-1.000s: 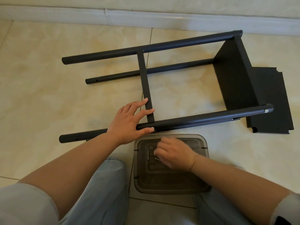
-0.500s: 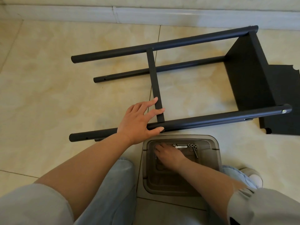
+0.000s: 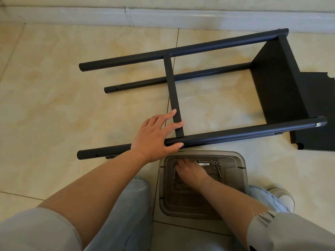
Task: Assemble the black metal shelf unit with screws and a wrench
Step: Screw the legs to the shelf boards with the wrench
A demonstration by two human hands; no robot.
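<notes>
The black metal shelf unit (image 3: 199, 98) lies on its side on the tiled floor (image 3: 54, 87), its three visible tubes running out from a flat black panel (image 3: 279, 82) at the unit's far right end. The left hand (image 3: 154, 136) rests on the nearest tube (image 3: 235, 134) beside the crossbar (image 3: 173, 98) — fingers straight and spread, thumb along the tube. Just below that tube sits a translucent brown tray (image 3: 241, 178). The right hand (image 3: 190, 172) reaches into it, fingers bent down onto a screw (image 3: 175, 172); whether its grip has closed on anything I cannot tell. More screws (image 3: 216, 164) lie in the tray's upper right. A second black panel (image 3: 317, 113) lies flat beyond the unit's right end.
</notes>
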